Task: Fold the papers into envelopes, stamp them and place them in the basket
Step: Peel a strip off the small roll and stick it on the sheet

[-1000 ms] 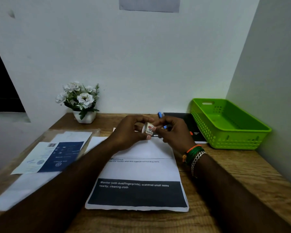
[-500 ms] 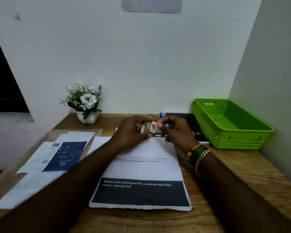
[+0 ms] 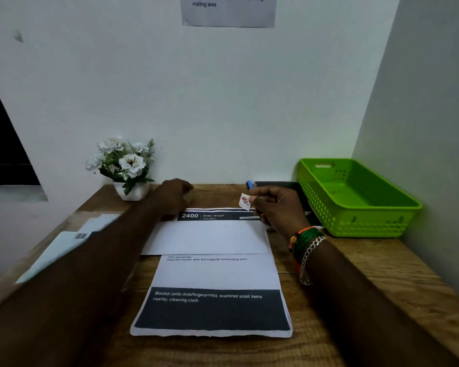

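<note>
My right hand (image 3: 276, 207) pinches a small white stamp (image 3: 244, 201) with a red picture and holds it just above the far right corner of a folded white envelope (image 3: 204, 238). The envelope lies across a printed sheet (image 3: 212, 311) with dark bands, in the middle of the wooden desk. My left hand (image 3: 174, 194) rests knuckles-up on the desk beyond the sheet's far left corner. Its fingers are hidden, so I cannot tell whether it holds anything. At the right against the wall stands a green plastic basket (image 3: 361, 221), with nothing in it.
A white pot of white flowers (image 3: 131, 193) stands at the back left, close to my left hand. More papers (image 3: 61, 247) lie along the left edge. A black notebook (image 3: 281, 184) and a blue pen (image 3: 249, 184) lie beside the basket. A notice (image 3: 228, 11) hangs on the wall.
The hands have parted. My left hand moved left and back toward the flower pot, taking the small white roll out of sight. My right hand keeps the stamp above the envelope.
</note>
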A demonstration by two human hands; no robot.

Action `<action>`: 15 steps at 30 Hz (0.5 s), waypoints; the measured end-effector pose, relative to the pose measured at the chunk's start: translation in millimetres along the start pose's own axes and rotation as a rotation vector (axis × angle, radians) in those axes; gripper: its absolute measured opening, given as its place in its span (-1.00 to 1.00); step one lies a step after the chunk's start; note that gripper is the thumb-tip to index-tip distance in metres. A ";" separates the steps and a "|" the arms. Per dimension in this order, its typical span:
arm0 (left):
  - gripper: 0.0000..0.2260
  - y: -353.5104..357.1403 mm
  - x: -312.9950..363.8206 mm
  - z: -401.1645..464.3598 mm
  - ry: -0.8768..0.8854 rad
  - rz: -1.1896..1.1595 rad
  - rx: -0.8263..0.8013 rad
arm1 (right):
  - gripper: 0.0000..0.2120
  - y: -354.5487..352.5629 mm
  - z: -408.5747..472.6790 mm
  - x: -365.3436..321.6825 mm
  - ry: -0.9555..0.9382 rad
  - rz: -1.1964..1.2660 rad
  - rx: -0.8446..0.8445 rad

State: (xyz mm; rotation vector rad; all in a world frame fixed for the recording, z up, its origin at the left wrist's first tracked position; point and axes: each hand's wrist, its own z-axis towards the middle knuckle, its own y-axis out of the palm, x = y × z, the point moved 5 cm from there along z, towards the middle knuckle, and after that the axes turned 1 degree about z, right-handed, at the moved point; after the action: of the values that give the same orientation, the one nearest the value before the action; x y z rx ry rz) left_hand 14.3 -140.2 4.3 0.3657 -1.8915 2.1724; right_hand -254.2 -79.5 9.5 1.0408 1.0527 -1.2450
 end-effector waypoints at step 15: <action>-0.46 34.1 62.5 -95.8 0.300 -0.037 -0.096 | -0.90 -9.0 -4.3 1.4 0.056 -0.371 -0.066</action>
State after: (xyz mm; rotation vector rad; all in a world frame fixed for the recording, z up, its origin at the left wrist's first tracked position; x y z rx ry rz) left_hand -59.1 -48.9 -18.9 0.0514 -1.7967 1.9743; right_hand -263.2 -76.0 7.0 0.8570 1.3642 -1.4714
